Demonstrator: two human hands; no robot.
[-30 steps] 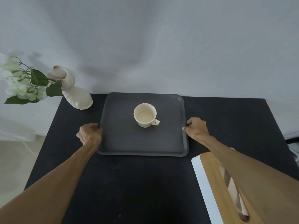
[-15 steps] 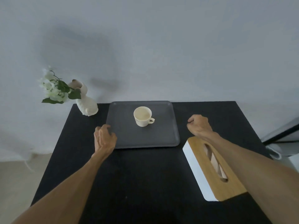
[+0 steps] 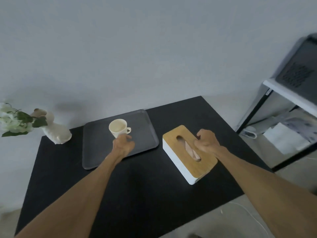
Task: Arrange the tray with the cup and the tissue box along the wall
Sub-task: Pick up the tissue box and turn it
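Observation:
The dark grey tray (image 3: pixel 96 152) lies on the black table against the wall, with the cream cup (image 3: pixel 118 127) standing upright on its far part. My left hand (image 3: pixel 123 145) hovers over the tray just in front of the cup, fingers loosely curled and holding nothing. To the right of the tray and apart from it, the tissue box (image 3: pixel 178 164), white with a wooden lid, sits at an angle, away from the wall. My right hand (image 3: pixel 206 141) is over the lid's right edge with fingers curled; I cannot tell whether it grips the box.
A white vase (image 3: pixel 54 130) with white flowers (image 3: pixel 12 121) stands at the table's back left corner. Right of the table (image 3: pixel 137 194) is a white shelf unit (image 3: pixel 289 98) with a dark appliance on top and items below.
Both hands have let go of the tray's sides. My left hand moved in over the tray towards the cup, and my right hand moved right onto the tissue box. The view has swung right.

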